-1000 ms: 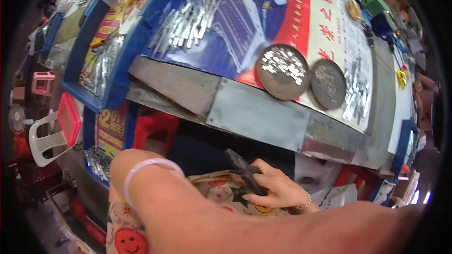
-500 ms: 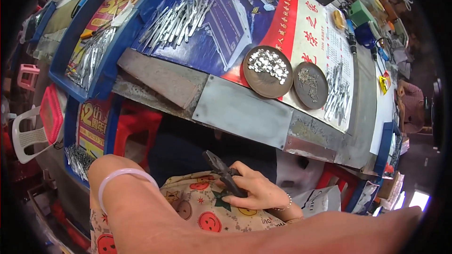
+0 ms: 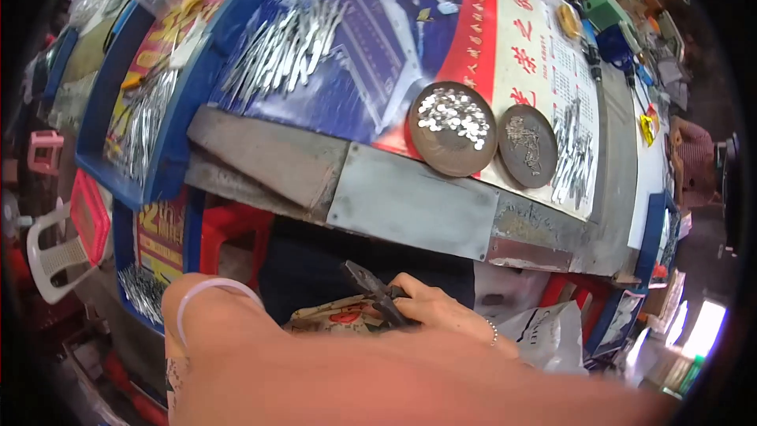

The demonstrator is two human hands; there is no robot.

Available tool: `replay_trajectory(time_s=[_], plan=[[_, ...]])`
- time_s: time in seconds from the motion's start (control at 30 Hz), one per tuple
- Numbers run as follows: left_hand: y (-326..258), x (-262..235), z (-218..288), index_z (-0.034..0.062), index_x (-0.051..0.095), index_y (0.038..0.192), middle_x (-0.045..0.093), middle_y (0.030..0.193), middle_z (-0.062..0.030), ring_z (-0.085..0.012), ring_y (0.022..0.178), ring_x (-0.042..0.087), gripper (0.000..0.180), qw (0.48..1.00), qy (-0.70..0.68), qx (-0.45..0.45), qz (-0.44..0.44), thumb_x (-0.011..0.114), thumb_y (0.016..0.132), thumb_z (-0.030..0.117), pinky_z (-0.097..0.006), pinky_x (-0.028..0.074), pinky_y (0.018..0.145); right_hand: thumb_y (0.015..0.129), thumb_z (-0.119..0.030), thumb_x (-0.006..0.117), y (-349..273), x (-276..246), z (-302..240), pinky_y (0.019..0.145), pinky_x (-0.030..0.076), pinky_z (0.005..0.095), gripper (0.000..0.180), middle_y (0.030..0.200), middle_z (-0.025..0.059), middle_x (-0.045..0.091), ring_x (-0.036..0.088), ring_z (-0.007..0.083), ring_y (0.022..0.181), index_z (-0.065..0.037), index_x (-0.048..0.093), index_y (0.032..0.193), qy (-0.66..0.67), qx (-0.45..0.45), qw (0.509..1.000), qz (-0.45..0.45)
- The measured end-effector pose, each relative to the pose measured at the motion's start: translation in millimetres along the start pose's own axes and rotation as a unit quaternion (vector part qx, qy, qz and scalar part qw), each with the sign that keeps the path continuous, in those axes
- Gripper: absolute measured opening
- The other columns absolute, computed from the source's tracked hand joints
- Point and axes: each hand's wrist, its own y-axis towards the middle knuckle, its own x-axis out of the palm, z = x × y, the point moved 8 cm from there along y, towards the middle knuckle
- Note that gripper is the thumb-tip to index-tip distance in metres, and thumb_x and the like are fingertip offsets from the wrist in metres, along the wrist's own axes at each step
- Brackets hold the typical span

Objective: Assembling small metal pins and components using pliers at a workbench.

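Note:
Low over my lap, my right hand point(image 3: 438, 305) is closed round the handles of dark pliers point(image 3: 366, 279). Their jaws point up and to the left, short of the bench's front edge. A beaded bracelet circles the right wrist. My bent left arm, wearing a pale lilac bangle point(image 3: 206, 285), crosses the lower view very close and smeared; the fingers of my left hand cannot be made out. On the bench, a brown dish point(image 3: 457, 159) holds small shiny discs. Beside it, a second dish point(image 3: 544, 176) holds thin metal bits.
Metal strips point(image 3: 288, 43) lie piled on a blue poster, and more strips point(image 3: 574, 158) lie right of the dishes. Blue trays point(image 3: 162, 177) with metal pieces stand at the left. A grey metal plate point(image 3: 410, 199) covers the front edge. Red stools point(image 3: 236, 229) are below.
My left arm has risen across the view and now covers more of my lap and part of the right hand. The pliers remain in my right hand. The whole view has shifted slightly.

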Motion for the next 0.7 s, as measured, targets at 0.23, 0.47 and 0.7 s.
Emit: replay_trajectory(time_s=[0.23,0.47,0.7], plan=[[72,-129,0,-0.0034,0.061,0.099,0.063,0.083,-0.0077,-0.0111,0.075,0.058,0.015,0.921,0.342,-0.084,0.167,0.058,0.093,0.010,-0.022,0.044,0.066,0.084,-0.025,0.072,-18,-18,19,0.061,0.048,0.0378,0.031,0.101,0.0175,0.052,0.057,0.0334,0.070,-0.002,0.066,0.103,-0.016,-0.021,0.999,0.037],[145,-174,0,0.0008,0.064,0.091,0.065,0.086,-0.0114,-0.0243,0.072,0.061,0.012,0.545,0.829,0.068,0.100,0.066,0.082,0.009,-0.035,0.048,0.068,0.089,-0.031,0.066,-18,-21,8,0.067,0.048,0.0446,0.037,0.106,0.0220,0.048,0.057,0.0387,0.078,0.005,0.058,0.097,0.011,-0.067,0.998,0.002],[184,-233,-22,0.0002,0.065,0.079,0.066,0.085,-0.0210,-0.0390,0.084,0.064,0.020,0.403,0.903,-0.068,0.135,0.067,0.080,0.020,-0.047,0.050,0.077,0.088,-0.031,0.067,-23,-28,15,0.064,0.047,0.0429,0.038,0.101,0.0209,0.047,0.056,0.0371,0.074,0.005,0.058,0.095,0.008,-0.060,0.998,0.029]])
